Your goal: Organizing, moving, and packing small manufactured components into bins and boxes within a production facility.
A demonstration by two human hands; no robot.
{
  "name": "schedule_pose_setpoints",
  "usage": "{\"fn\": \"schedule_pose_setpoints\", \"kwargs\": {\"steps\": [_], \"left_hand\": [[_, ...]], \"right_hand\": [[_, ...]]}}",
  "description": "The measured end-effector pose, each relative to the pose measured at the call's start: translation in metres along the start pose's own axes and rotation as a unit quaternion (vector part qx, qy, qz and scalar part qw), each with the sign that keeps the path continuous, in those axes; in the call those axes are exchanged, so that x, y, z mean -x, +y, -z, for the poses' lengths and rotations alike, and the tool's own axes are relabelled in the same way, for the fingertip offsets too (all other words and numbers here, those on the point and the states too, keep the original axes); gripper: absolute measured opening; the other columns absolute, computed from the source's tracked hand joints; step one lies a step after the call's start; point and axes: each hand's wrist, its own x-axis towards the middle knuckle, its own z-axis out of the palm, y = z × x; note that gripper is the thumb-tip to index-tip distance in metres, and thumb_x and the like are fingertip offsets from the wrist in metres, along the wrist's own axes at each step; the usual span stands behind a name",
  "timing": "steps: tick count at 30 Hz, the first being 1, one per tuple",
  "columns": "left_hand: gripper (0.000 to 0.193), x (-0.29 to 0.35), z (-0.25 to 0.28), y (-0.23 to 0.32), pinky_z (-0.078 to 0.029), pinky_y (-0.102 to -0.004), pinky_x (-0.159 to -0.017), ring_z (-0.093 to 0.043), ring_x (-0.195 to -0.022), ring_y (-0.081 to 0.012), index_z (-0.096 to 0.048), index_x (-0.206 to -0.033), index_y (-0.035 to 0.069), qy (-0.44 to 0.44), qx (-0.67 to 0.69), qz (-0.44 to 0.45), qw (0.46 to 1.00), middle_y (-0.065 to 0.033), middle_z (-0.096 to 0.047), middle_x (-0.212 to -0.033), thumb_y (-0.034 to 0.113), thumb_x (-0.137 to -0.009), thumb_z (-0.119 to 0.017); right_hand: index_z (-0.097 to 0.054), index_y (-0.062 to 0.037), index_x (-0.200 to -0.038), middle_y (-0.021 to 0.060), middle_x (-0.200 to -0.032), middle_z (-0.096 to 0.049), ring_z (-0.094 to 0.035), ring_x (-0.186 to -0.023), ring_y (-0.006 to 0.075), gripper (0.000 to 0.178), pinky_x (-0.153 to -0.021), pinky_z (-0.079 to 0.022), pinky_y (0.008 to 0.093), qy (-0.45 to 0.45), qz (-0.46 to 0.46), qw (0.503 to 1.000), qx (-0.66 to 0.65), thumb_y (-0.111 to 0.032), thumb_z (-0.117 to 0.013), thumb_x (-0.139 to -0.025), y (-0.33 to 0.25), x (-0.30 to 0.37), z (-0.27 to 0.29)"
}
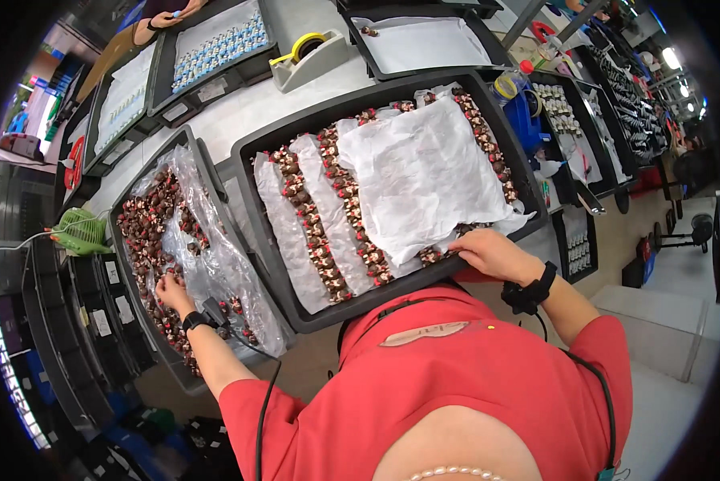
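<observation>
Overall illumination bright, diffuse. Lamps (671, 58) beyond far right corner of surface (223, 128) overexposed. Specular glare on clear plastic sheeting (244, 276). Paper sheet (412, 172) near-white, creases softly shaded. Crates (67, 321) off left edge dim. Fisheye rim bends straight lines; frame corners black; distant background soft.

Open air lies above the white sheet (416, 172). Between the left hand (174, 293) and right hand (496, 255) rise the walls of the side tray (174, 359) and large tray (302, 317), plus a crumpled plastic bag (233, 268); a tape dispenser (313, 66) stands beyond.
</observation>
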Motion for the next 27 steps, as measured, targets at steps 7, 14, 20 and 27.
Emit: {"fn": "schedule_pose_setpoints", "kwargs": {"steps": [7, 14, 20, 27], "left_hand": [[0.024, 0.21, -0.124, 0.131, -0.044, -0.0231, -0.063, -0.053, -0.074, -0.0143, -0.05, -0.101, 0.007, -0.323, 0.139, 0.078, 0.933, -0.008, -0.056, -0.094, 0.005, -0.077, -0.053], [0.024, 0.459, -0.268, 0.108, -0.047, -0.0239, -0.065, -0.057, -0.073, -0.0134, -0.047, -0.105, 0.007, -0.667, 0.067, 0.32, 0.669, -0.0061, -0.054, -0.091, 0.008, -0.081, -0.053], [0.025, 0.542, -0.319, 0.09, -0.048, -0.0281, -0.075, -0.058, -0.087, -0.0219, -0.039, -0.11, 0.004, -0.671, 0.113, 0.404, 0.611, -0.0125, -0.053, -0.103, 0.011, -0.087, -0.043], [0.024, 0.571, -0.356, 0.079, -0.047, -0.0307, -0.08, -0.057, -0.092, -0.0247, -0.037, -0.11, 0.002, -0.65, 0.137, 0.358, 0.656, -0.0131, -0.052, -0.103, 0.007, -0.087, -0.043]], "right_hand": [[-0.057, -0.0023, -0.098, 0.0127, -0.089, -0.06, -0.056, -0.082, 0.0293, 0.022, -0.074, -0.045, 0.0351, 0.029, 0.026, 0.998, -0.041, -0.008, -0.053, -0.077, 0.056, 0.022, 0.025], [-0.047, -0.0041, -0.117, 0.0084, -0.097, -0.059, -0.057, -0.083, 0.0127, 0.039, -0.073, -0.045, 0.0262, 0.088, -0.056, 0.947, -0.303, -0.008, -0.054, -0.079, 0.082, 0.032, 0.075], [-0.048, -0.0036, -0.115, 0.0054, -0.091, -0.057, -0.055, -0.074, 0.0088, 0.037, -0.067, -0.044, 0.023, 0.09, -0.043, 0.927, -0.362, -0.011, -0.056, -0.079, 0.124, 0.041, 0.099], [-0.053, -0.0025, -0.092, -0.0004, -0.077, -0.056, -0.052, -0.067, 0.0056, 0.018, -0.062, -0.041, 0.0201, 0.064, -0.036, 0.976, -0.206, -0.01, -0.059, -0.077, 0.16, 0.032, 0.141]]}}
